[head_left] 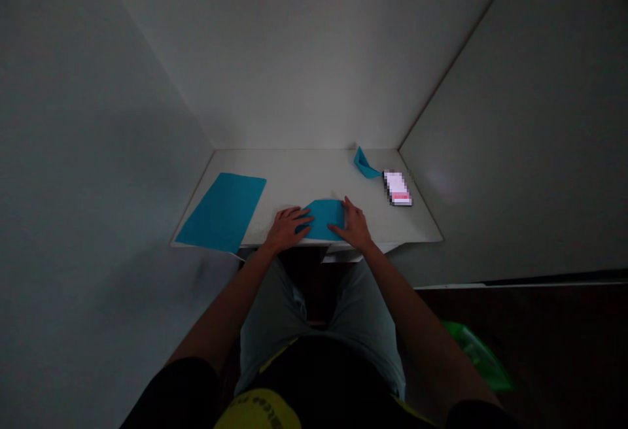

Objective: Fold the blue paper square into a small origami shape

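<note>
Two hands press flat on the blue paper [324, 218] at the worktop's [304, 177] near edge. Left hand [287, 227] pins one side, fingers spread and apart; right hand [354, 225] lies along the other edge, fingers together, gripping nothing. Good folding here likely means holding the sheet firm and running the crease evenly. A flat blue sheet [223, 212] lies to the left, a folded boat [366, 164] at the back.

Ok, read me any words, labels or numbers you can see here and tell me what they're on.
Nothing reads clearly.
Yellow print on the black shirt: curved lettering, too small and dark to read.
Phone on the white table: its screen is blurred into blocks, unreadable.
Folded blue paper under the left hand and right hand, blue sheet, small blue folded piece: no print.
</note>
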Demonstrator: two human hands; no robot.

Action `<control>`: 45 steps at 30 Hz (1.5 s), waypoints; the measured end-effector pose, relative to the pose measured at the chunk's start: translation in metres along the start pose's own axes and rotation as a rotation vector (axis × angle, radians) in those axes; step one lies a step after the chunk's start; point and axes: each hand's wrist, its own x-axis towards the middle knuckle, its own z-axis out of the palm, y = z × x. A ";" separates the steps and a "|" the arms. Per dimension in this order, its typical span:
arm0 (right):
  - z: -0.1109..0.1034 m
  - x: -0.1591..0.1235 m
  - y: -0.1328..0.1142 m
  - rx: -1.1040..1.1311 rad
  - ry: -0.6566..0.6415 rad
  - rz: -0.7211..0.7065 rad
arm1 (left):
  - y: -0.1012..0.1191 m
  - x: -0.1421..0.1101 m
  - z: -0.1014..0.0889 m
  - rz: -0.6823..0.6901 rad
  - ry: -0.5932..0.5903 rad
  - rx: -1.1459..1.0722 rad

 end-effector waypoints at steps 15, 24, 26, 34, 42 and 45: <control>-0.021 -0.012 -0.027 -0.202 -0.289 -0.262 | 0.003 0.000 0.004 0.009 0.067 0.007; -0.023 -0.013 -0.024 -0.203 -0.280 -0.257 | -0.001 -0.007 -0.001 0.069 -0.030 -0.005; -0.024 -0.013 -0.022 -0.189 -0.286 -0.238 | -0.004 -0.009 -0.003 0.071 -0.042 -0.020; -0.021 -0.009 -0.012 -0.012 -0.231 -0.246 | -0.004 -0.008 0.000 0.090 0.070 -0.130; -0.012 -0.005 0.003 0.128 -0.102 -0.109 | -0.008 -0.009 0.001 0.033 0.136 -0.195; -0.011 -0.006 0.003 0.101 -0.060 -0.139 | -0.006 -0.008 0.001 -0.048 0.154 -0.171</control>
